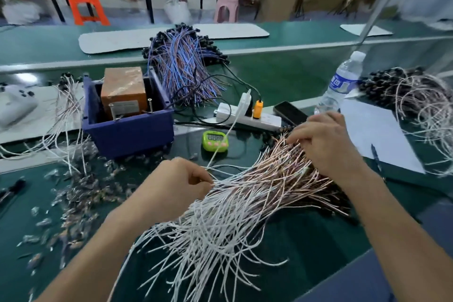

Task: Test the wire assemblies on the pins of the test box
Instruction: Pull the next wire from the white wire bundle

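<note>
My left hand [179,186] is near the middle of the green table [294,265], its fingers [206,182] curled in with thumb and forefinger pinched together on a few white strands at the left edge of the heap of wire assemblies [245,203]. That heap lies loose on the table between my two arms, pinkish strands toward the far right and white ends fanning out toward the near edge. My right hand [326,142] lies on the far right part of the heap, fingers bent down into the strands; I cannot tell whether they grip any of them or only press on them. The test box [123,89], orange-brown, sits inside a blue bin [127,135] to the far left of my hands, well apart from the heap, with two upright metal pins [111,110] standing in front of it inside the bin. A green timer [215,141] lies between the bin and my right hand, and a white power strip [247,117] is just beyond it. Behind the bin is a bundle of blue and purple wires [183,66]. A water bottle [343,81] stands far right, beside a white sheet of paper [372,135] with a pen [375,154] on it. Small clear scraps [73,191] are scattered over the table to the left.
</note>
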{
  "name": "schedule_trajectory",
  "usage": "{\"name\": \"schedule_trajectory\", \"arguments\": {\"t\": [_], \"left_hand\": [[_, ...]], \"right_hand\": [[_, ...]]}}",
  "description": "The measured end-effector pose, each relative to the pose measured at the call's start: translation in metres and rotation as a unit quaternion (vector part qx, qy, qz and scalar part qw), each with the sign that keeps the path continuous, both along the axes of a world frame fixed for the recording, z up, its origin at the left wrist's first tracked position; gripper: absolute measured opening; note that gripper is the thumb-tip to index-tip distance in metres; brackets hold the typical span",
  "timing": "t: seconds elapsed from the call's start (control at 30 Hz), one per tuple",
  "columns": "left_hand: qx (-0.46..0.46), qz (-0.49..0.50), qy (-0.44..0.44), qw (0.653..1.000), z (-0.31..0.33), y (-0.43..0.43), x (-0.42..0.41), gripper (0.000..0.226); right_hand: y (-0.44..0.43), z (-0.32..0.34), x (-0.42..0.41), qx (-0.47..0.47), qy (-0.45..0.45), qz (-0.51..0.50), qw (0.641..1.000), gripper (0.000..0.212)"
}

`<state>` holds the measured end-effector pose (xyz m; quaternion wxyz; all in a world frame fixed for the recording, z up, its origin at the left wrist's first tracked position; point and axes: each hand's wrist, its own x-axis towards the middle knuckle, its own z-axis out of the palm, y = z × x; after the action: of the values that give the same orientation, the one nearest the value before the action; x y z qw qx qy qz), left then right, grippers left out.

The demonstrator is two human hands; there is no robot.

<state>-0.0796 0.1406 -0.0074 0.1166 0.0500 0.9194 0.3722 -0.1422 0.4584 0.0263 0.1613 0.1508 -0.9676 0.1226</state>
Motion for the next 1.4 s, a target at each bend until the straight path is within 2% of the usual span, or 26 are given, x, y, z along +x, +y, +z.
{"name": "schedule_trajectory", "arguments": {"t": [0.1,0.17,0.27,0.33,0.43,0.5,0.57,0.7,0.77,0.9,1.03,1.2,1.4], "left_hand": [[-0.159,-0.042,0.119,0.979,-0.005,0.023,0.004,0.011],[-0.168,-0.040,0.169,0.970,-0.009,0.034,0.000,0.033],[-0.093,-0.065,0.146,0.983,-0.013,0.046,-0.012,0.072],[-0.076,-0.116,0.107,0.985,-0.019,0.061,-0.025,0.091],[-0.145,-0.177,0.039,0.973,-0.029,0.079,-0.039,0.105],[-0.212,-0.204,0.042,0.955,-0.036,0.083,-0.040,0.096],[-0.248,-0.195,0.063,0.947,-0.040,0.081,-0.035,0.083],[-0.241,-0.169,0.044,0.955,-0.042,0.076,-0.023,0.069],[-0.233,-0.178,0.046,0.955,-0.041,0.074,-0.019,0.064],[-0.165,-0.161,0.057,0.971,-0.034,0.065,-0.013,0.058],[-0.074,-0.108,0.158,0.979,-0.026,0.056,-0.005,0.041],[0.013,-0.004,0.117,0.993,-0.021,0.025,-0.004,0.020],[0.099,0.107,0.076,0.986,-0.011,-0.042,-0.001,0.022]], "right_hand": [[0.009,-0.026,0.000,-0.012,-0.046,-0.007,0.999,0.029],[0.014,-0.037,0.003,-0.044,-0.082,-0.010,0.996,0.037],[0.014,-0.038,0.008,-0.090,-0.071,-0.024,0.993,0.050],[0.002,-0.036,0.012,-0.102,-0.073,-0.002,0.992,0.049],[-0.033,-0.048,0.023,-0.108,-0.120,0.062,0.985,0.040],[-0.049,-0.065,0.028,-0.091,-0.129,0.057,0.986,0.036],[-0.054,-0.081,0.028,-0.069,-0.101,0.035,0.992,0.032],[-0.057,-0.094,0.026,-0.071,-0.044,0.003,0.997,0.031],[-0.058,-0.095,0.025,-0.082,-0.045,0.005,0.996,0.033],[-0.057,-0.088,0.021,-0.089,-0.092,0.018,0.992,0.032],[-0.075,-0.078,0.025,-0.174,-0.121,0.016,0.977,0.031],[-0.131,-0.068,0.036,-0.263,-0.182,0.055,0.946,0.027],[-0.192,-0.051,0.041,-0.329,-0.225,0.086,0.913,0.026]]}}
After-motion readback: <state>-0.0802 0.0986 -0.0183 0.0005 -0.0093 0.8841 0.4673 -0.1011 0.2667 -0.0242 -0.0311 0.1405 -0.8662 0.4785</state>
